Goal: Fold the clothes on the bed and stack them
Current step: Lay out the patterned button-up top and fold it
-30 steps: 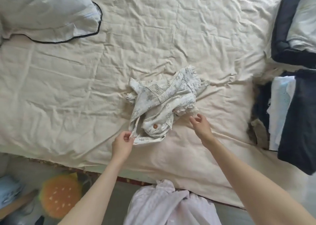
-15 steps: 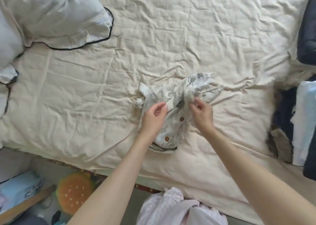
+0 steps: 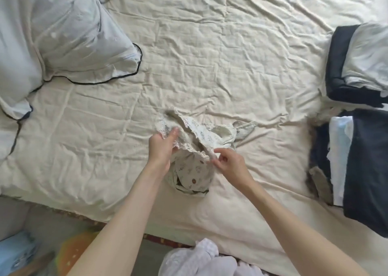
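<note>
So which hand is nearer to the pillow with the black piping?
Left. The left hand grips the printed garment on the side toward the pillow; the right hand pinches it on the far side.

garment [image 3: 201, 137] mid-bed [image 3: 210, 55], pillow [image 3: 73, 34] left; stacks [image 3: 367, 160] right

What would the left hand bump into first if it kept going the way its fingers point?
The left hand points up the bed and already grips the printed baby garment, so it meets that first. Past it, probably only wrinkled bedsheet.

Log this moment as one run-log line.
step: unfolding | left hand: grips printed garment | right hand: pinches its frilled edge | stacks: at right
</note>
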The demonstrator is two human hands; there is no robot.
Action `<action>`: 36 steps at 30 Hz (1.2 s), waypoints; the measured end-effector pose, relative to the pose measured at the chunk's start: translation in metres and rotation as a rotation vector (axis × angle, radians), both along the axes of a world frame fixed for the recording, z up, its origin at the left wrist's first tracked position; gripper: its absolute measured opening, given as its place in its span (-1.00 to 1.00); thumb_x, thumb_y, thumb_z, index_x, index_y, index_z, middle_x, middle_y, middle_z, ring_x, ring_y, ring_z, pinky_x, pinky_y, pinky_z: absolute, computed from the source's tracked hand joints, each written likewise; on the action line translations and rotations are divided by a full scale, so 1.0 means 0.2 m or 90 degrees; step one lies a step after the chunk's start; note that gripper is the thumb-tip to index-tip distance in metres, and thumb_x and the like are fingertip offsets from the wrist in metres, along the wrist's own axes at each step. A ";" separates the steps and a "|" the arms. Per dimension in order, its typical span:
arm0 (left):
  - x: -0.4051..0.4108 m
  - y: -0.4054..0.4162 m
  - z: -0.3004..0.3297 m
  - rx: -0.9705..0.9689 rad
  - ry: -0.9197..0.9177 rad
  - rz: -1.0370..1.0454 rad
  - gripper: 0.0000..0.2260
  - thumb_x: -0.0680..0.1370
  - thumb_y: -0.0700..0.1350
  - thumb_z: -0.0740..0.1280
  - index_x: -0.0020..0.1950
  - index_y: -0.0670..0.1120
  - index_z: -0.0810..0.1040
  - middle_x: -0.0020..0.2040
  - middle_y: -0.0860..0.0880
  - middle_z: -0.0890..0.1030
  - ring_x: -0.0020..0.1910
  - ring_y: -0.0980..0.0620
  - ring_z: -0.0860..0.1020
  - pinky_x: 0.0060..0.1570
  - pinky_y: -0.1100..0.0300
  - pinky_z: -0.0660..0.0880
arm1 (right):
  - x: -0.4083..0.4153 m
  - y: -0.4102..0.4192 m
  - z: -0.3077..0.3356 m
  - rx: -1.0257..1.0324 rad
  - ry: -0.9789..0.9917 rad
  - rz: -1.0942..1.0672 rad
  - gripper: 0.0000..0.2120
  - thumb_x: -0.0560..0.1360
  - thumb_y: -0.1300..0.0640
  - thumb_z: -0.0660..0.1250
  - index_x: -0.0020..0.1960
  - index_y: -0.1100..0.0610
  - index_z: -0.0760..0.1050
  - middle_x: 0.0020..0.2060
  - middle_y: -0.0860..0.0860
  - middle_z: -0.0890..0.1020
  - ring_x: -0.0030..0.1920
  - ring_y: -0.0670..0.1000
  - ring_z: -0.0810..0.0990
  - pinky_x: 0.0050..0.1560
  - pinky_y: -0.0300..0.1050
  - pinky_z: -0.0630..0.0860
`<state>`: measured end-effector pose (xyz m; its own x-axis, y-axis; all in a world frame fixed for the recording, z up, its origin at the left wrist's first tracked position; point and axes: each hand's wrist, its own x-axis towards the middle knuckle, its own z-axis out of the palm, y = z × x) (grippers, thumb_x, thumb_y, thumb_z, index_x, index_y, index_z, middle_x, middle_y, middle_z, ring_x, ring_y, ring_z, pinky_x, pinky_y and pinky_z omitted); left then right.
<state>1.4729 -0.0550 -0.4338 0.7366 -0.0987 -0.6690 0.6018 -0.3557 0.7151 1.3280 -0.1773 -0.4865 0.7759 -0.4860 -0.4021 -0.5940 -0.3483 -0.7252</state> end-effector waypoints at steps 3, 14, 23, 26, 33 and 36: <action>0.08 0.08 0.14 -0.051 -0.043 0.001 -0.89 0.58 -0.13 0.32 -0.15 -0.07 0.53 -0.29 0.00 0.63 -0.26 0.04 0.61 -0.23 0.12 0.51 | 0.03 -0.07 0.11 -0.021 0.023 0.027 -0.85 0.50 0.14 0.36 -0.05 0.22 0.63 -0.22 0.04 0.50 -0.15 0.07 0.49 -0.19 -0.22 0.20; 0.23 0.45 1.03 -0.104 -0.250 -0.083 -0.84 0.59 -0.17 0.27 -0.18 -0.07 0.56 -0.40 0.04 0.56 -0.41 0.14 0.52 -0.33 0.25 0.48 | 0.39 -0.30 1.09 0.018 -0.173 -0.087 -0.85 0.59 0.09 0.23 -0.03 0.14 0.51 -0.19 0.07 0.55 -0.21 0.05 0.50 -0.18 -0.06 0.44; -0.06 0.87 1.67 -0.274 -0.178 -0.118 -0.79 0.48 -0.21 0.27 0.02 -0.16 0.66 -0.11 -0.12 0.68 -0.19 0.00 0.67 -0.23 0.18 0.62 | 0.46 -0.13 1.74 -0.282 -0.249 0.092 -0.79 0.61 0.12 0.16 -0.02 0.23 0.49 -0.16 0.14 0.54 -0.15 0.16 0.52 -0.19 -0.07 0.44; -0.20 0.98 1.74 -0.319 -0.191 -0.121 -0.78 0.44 -0.13 0.26 -0.26 -0.10 0.70 -0.34 -0.02 0.64 -0.38 0.10 0.62 -0.38 0.29 0.54 | 0.39 0.01 1.75 -0.063 -0.216 0.111 -0.69 0.64 0.08 0.11 -0.14 0.22 0.47 -0.12 0.21 0.53 -0.14 0.16 0.54 -0.20 -0.01 0.53; -0.35 1.36 1.72 -0.489 -0.191 0.159 -0.86 0.17 -0.19 0.50 -0.31 -0.12 0.63 -0.34 -0.03 0.60 -0.38 0.05 0.60 -0.31 0.25 0.57 | 0.39 0.34 1.81 0.471 -0.088 0.174 -0.79 0.58 0.08 0.25 -0.11 0.19 0.54 -0.37 0.03 0.65 -0.42 -0.05 0.61 -0.42 -0.20 0.55; -0.40 1.58 1.68 -0.507 -0.177 0.220 -0.70 0.07 -0.19 0.57 -0.25 -0.16 0.65 -0.31 -0.05 0.62 -0.36 0.02 0.61 -0.33 0.21 0.58 | 0.40 0.45 1.84 0.432 -0.099 0.235 -0.83 0.51 0.11 0.35 -0.07 0.25 0.56 -0.36 0.07 0.65 -0.42 -0.03 0.63 -0.43 -0.21 0.57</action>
